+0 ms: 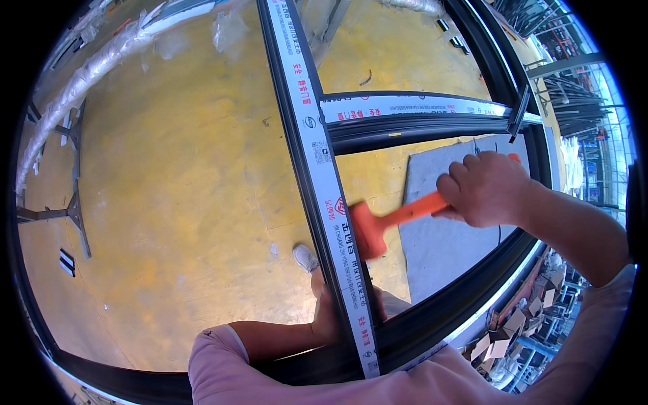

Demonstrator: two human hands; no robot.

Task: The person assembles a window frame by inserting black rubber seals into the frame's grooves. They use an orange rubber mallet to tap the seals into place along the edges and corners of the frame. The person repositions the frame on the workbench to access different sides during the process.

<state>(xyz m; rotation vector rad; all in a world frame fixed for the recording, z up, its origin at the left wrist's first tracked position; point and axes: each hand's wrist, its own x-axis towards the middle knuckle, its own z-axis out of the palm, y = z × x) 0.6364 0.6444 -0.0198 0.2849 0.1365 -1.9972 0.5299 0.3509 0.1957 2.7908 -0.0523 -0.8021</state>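
My right hand [487, 189] is wrapped round the handle of an orange mallet [369, 231]. The mallet's head is against or just beside the right side of a dark upright bar [312, 145] covered with white printed film; a slight blur keeps me from telling whether they touch. Lower on that same bar, my left hand [327, 312] grips it, with the palm side on its left and fingertips showing past its right edge. A crossbar [418, 108] with similar film meets the upright bar above the mallet. Both bars belong to a large black frame [466, 307].
A grey mat [452, 250] lies on the yellow floor [182, 202] under the frame. A dark strip [518, 115] sticks up at the crossbar's right end. Plastic-wrapped lengths [88, 88] rest on metal stands at left. Dark profiles [574, 108] and cartons [503, 341] are at right.
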